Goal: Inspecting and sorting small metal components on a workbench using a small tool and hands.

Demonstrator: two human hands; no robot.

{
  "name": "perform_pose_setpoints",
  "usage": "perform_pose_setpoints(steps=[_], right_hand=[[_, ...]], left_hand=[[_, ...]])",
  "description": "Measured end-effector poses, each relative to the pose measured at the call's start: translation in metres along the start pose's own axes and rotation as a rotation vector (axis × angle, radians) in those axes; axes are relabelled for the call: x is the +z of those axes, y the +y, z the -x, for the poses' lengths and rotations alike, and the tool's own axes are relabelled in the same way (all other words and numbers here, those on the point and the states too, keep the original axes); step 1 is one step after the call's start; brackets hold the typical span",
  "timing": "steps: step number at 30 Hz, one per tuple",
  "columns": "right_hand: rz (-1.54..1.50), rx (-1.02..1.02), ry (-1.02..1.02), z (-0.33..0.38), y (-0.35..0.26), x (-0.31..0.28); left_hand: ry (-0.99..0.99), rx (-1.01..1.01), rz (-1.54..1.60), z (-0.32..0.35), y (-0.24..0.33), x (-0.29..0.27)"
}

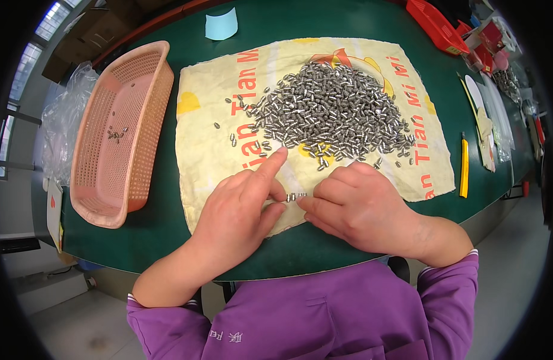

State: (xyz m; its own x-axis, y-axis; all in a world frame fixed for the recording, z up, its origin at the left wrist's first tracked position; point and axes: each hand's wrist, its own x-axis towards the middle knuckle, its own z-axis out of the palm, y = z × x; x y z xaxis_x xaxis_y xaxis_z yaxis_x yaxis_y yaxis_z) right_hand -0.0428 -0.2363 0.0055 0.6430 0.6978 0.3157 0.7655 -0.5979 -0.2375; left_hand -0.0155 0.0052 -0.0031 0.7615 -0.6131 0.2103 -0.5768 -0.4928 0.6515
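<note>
My left hand (240, 207) rests on the near edge of the cloth sheet (204, 129), forefinger stretched toward the heap, the other fingers loosely curled and gripping nothing that I can see. My right hand (354, 207) lies just beside it, fingers curled under, tips touching a short row of small metal pins (295, 196) lined up between the two hands; whether it pinches one I cannot tell. The big pile of pins (333, 111) sits in the middle of the sheet toward the desk's far edge, with strays scattered at its left. A pink basket (96, 198) stands along the desk's left edge, a few pins in it. I judge these pins light, hard, smooth and apt to roll, so each is best pinched across its middle with the fingertips.
</note>
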Motion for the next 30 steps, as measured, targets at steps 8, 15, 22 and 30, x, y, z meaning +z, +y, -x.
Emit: perform_pose_setpoints(steps=[8,15,22,30], right_hand=[[-0.003,0.005,0.001,0.0,0.0,-0.001],[0.029,-0.005,-0.002,0.001,0.0,-0.002],[0.029,0.04,-0.073,-0.001,-0.001,-0.017],[0.007,0.211,-0.014,0.03,-0.02,-0.021]], left_hand=[[-0.044,-0.016,0.017,0.002,-0.001,0.001],[-0.049,-0.019,0.061,0.001,-0.002,0.003],[-0.053,-0.004,0.085,0.003,-0.001,0.003],[0.078,0.123,-0.149,-0.005,0.001,-0.006]])
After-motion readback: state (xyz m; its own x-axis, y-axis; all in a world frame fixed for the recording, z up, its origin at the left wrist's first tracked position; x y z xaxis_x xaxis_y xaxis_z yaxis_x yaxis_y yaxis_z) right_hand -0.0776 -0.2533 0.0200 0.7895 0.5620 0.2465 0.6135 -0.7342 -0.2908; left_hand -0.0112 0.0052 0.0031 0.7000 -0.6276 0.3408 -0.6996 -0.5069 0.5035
